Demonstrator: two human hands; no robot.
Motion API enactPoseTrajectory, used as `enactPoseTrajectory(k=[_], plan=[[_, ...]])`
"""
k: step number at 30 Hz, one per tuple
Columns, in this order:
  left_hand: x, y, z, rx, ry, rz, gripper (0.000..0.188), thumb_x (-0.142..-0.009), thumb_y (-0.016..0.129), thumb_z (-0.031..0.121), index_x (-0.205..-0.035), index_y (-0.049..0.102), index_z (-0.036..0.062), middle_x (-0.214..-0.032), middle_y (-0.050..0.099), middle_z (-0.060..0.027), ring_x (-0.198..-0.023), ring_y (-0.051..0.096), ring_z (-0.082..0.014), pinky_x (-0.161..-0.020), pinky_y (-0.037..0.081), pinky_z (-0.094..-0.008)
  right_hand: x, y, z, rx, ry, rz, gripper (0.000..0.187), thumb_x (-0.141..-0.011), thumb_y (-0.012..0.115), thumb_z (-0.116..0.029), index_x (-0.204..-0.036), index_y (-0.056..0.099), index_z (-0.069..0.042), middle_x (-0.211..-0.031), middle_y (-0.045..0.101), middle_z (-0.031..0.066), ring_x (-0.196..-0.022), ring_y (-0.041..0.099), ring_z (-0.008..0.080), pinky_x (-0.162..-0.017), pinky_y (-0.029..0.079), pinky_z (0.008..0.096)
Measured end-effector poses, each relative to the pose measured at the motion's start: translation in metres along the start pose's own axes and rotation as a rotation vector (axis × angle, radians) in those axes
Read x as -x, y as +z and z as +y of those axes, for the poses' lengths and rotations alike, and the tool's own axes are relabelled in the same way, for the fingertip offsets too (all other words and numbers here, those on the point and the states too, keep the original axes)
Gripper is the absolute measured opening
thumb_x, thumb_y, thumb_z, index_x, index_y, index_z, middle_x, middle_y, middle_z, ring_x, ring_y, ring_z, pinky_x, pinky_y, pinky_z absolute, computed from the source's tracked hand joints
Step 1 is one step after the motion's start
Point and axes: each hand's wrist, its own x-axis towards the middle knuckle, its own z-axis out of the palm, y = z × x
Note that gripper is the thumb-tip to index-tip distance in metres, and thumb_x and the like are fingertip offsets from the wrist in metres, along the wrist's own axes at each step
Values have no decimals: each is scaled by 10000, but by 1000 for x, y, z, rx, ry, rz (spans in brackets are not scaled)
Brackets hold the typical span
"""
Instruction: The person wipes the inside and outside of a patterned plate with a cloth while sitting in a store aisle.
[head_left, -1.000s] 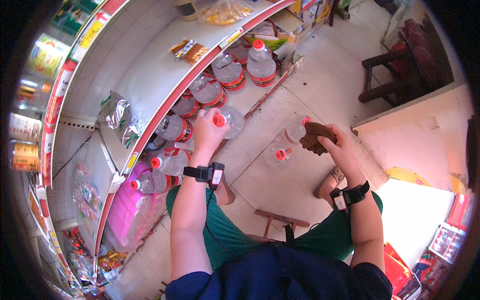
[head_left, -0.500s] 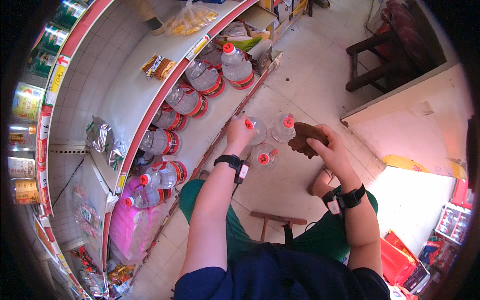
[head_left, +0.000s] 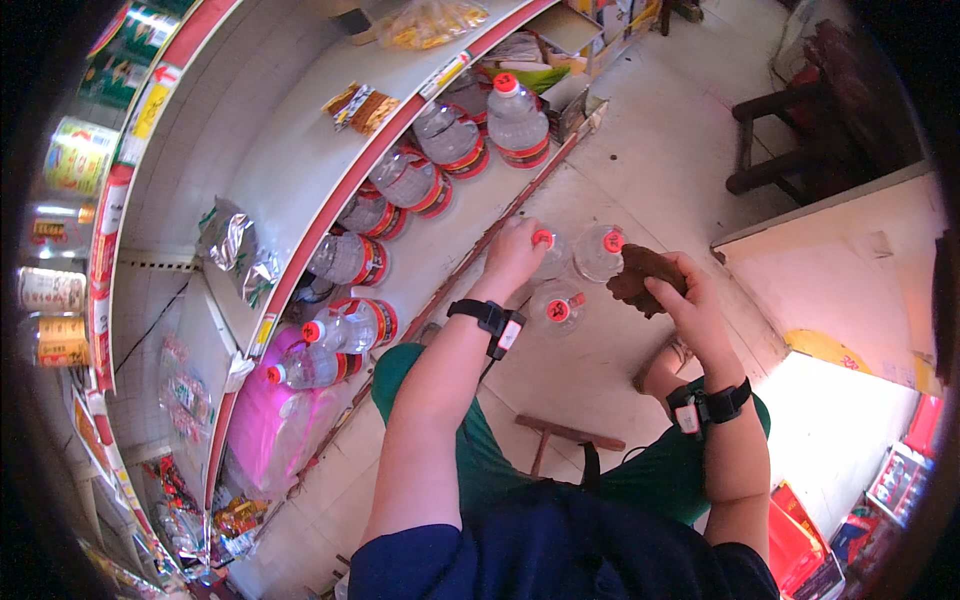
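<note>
Three clear plastic bottles with red caps stand close together on the floor in front of me. My left hand (head_left: 514, 254) has its fingers closed at the cap and neck of the left bottle (head_left: 556, 259). Just to its right is the second bottle (head_left: 597, 262), and the third bottle (head_left: 551, 301) stands nearer to me. A crumpled dark brown cloth (head_left: 640, 282) is gripped in my right hand (head_left: 682, 292), beside the second bottle. My right thumb lies across the cloth, which hides part of the fingers.
Along the left, a shelf (head_left: 318, 150) holds small packets, with several red-labelled bottles (head_left: 408, 182) on its bottom level. A pink-wrapped pack (head_left: 268, 425) sits nearer. A dark wooden stool (head_left: 780, 125) stands far right, a pale panel (head_left: 820, 265) at right, a wooden bar (head_left: 570, 432) between my legs.
The whole view has shifted, so the shelf, bottles and hands appear farther right. My left hand stays at the same bottle, and my right hand still holds the cloth.
</note>
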Motion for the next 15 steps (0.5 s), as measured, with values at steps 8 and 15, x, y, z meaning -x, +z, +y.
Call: enactPoseTrajectory(k=[8,15], plan=[[106,-130,-80,-333,-67,276,383,-764,702,229,-1098,627,58,-1146,602,-150,-1071,570,-348,-890,480,-454,6,21,-2,45,-31,-37,220,-905,589,-86,-1101,571,13,-909,667,58,-764,624,113,-656,509,254],[210,-196,-180,-607,-628,390,501,-783,713,360,-1176,602,68,-1265,530,-200,-1127,534,-393,-911,466,-457,6,44,1,221,-70,-37,249,-898,605,-111,-1120,586,0,-916,661,34,-797,599,94,-697,483,244]])
